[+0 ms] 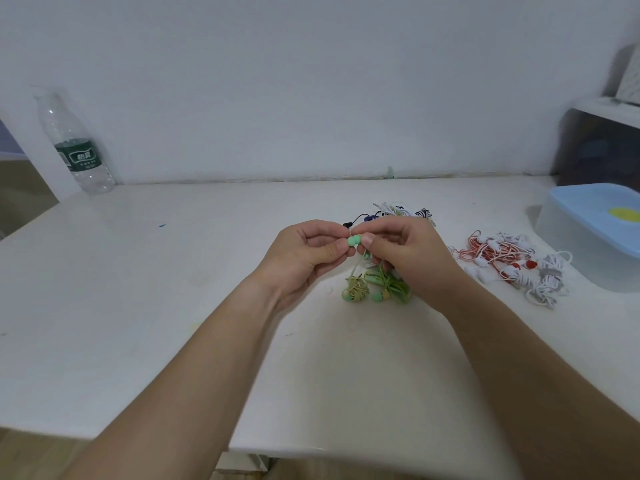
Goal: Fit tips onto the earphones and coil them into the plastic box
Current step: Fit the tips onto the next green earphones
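Far left, a clear, thin-walled plastic bottle (78, 147) with a dark green label stands at the back of the smooth white table (173, 289). Near the middle, the left hand (304, 258) pinches a small, rounded mint-green bud (354, 240) between thumb and curled fingers. The right hand (408, 258) meets it from the other side, thumb and forefinger closed on the same soft-looking piece. Whether a tip is already seated I cannot tell, since the fingers hide the join.

A thin cord drops from the pinch to the green earphones (377, 289), a loose tangle of yellow-green wire with matt, rounded buds, lying on the table just under the right hand. Behind the hands lies a heap (398, 211) of dark and white cords. Further right, red-and-white earphones (502, 258) sprawl in loops, touching a bunch of white ones (550, 282) whose wire looks springy. At the right edge sits the box (588, 237), a translucent, round-cornered tub under a smooth pale-blue lid with a yellow spot.

By my reckoning the task is at an early stage. Tip-fitting on one green pair is in hand, the box looks shut, and the several heaps on the table are left to be fitted and packed. What the box holds cannot be seen.
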